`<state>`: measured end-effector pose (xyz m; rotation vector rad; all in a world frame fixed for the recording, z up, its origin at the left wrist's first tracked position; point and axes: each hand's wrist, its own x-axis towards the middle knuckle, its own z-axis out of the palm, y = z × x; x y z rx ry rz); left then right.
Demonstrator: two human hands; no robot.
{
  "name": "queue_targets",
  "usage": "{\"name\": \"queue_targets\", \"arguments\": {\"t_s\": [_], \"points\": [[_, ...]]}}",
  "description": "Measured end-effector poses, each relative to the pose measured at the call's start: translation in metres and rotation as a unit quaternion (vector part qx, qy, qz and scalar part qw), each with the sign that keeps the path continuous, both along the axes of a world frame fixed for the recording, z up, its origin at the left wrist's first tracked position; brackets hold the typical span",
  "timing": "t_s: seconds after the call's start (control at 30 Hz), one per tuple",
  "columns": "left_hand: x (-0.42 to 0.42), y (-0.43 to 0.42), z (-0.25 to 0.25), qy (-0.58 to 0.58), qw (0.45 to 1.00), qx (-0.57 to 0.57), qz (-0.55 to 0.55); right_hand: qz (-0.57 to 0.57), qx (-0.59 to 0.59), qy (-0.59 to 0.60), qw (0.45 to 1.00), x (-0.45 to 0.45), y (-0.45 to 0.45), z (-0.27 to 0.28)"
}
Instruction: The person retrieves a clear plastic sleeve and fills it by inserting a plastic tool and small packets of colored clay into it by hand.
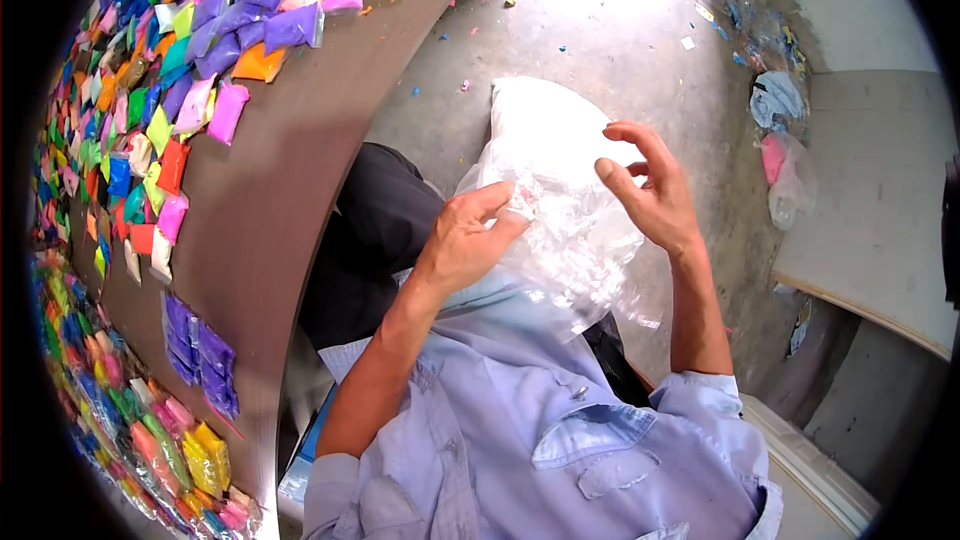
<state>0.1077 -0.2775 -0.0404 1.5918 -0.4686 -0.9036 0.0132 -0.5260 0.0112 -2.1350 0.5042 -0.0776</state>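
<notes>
My left hand (463, 243) is closed, with thumb and forefinger pinching a crinkled clear plastic bag (575, 252) over my lap. A little red shows in the plastic near those fingertips. To the right, my right hand (655, 192) is raised with thumb and fingers apart and curved, holding nothing, just beside the plastic. A full white sack (545, 125) is beyond my hands, partly covered by the shiny plastic. Whether the plastic is one bag or several cannot be made out.
On the left, a brown table (265, 175) bears many small colorful packets (175, 100). Purple packets (200, 352) lie nearer me, beside longer bundled multicolor packs (150, 440). Scraps litter the concrete floor (440, 80). Crumpled plastic bags (790, 175) lie by the right wall.
</notes>
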Motion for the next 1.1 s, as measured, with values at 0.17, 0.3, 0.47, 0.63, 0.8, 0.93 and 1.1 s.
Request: {"name": "queue_targets", "arguments": {"t_s": [0.17,0.3,0.47,0.63,0.8,0.93,1.1], "points": [[-0.007,0.006,0.025,0.101,0.985,-0.14,0.029,-0.017,0.254,0.184,0.95,-0.004,-0.01,-0.048],[-0.006,0.018,0.031,0.222,0.951,-0.19,0.102,-0.086,0.549,0.185,0.81,-0.028,0.026,-0.12],[-0.014,0.029,-0.055,0.239,0.924,-0.25,0.163,-0.124,0.731,0.038,0.67,-0.042,0.061,-0.102],[-0.005,0.043,-0.069,0.2,0.937,-0.137,0.251,-0.051,0.605,0.076,0.791,-0.053,0.016,-0.101],[0.009,0.048,-0.04,0.232,0.883,-0.237,0.332,-0.129,0.425,0.108,0.889,-0.096,-0.051,-0.135],[0.013,0.056,-0.041,0.236,0.9,-0.181,0.32,-0.287,0.431,0.11,0.848,-0.127,-0.07,-0.155],[0.007,0.063,-0.049,0.252,0.901,-0.154,0.319,-0.397,0.388,-0.011,0.832,-0.161,-0.078,-0.203]]}}
